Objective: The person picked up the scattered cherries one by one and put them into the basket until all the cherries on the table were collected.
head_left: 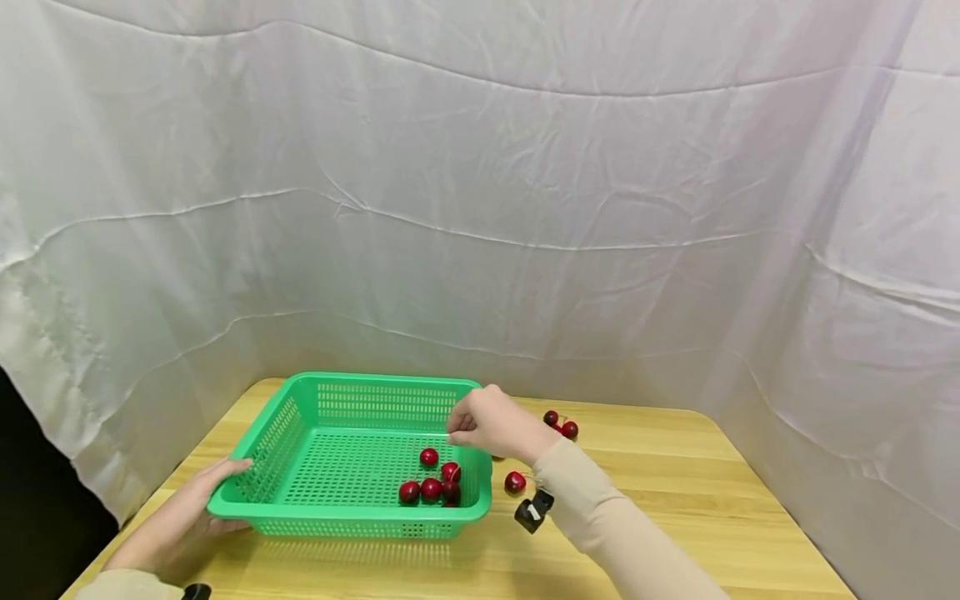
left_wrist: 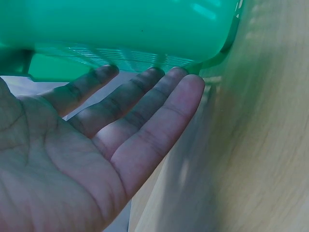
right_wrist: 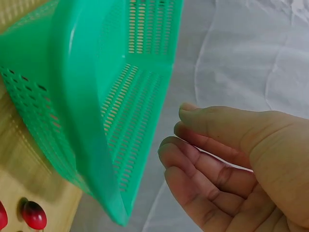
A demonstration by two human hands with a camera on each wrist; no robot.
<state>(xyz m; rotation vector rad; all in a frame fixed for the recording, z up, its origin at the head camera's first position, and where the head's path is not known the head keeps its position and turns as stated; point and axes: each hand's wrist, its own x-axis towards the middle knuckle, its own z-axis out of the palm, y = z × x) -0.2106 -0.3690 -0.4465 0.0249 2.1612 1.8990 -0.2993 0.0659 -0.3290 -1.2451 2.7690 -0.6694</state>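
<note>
A green plastic basket (head_left: 352, 511) with slotted walls stands on the table. Several dark red cherries (head_left: 431, 488) lie in its right front part. At the basket's left end my left hand (head_left: 197, 498) holds the rim, thumb over the top; the left wrist view shows its fingers (left_wrist: 145, 125) stretched out against the outer wall. My right hand (head_left: 498, 423) hovers over the basket's right end, its fingers (right_wrist: 212, 164) loosely bent with a gap to the thumb and nothing visible between them. Beside the basket, near the right wrist, lies a single cherry (head_left: 515, 482).
More cherries (head_left: 570, 430) with stems lie together on the table (head_left: 675, 483) farther back, right of the basket. A pale fabric curtain (head_left: 525, 292) hangs around the table's back and sides. A black wrist strap piece (head_left: 534, 510) sits at the right cuff.
</note>
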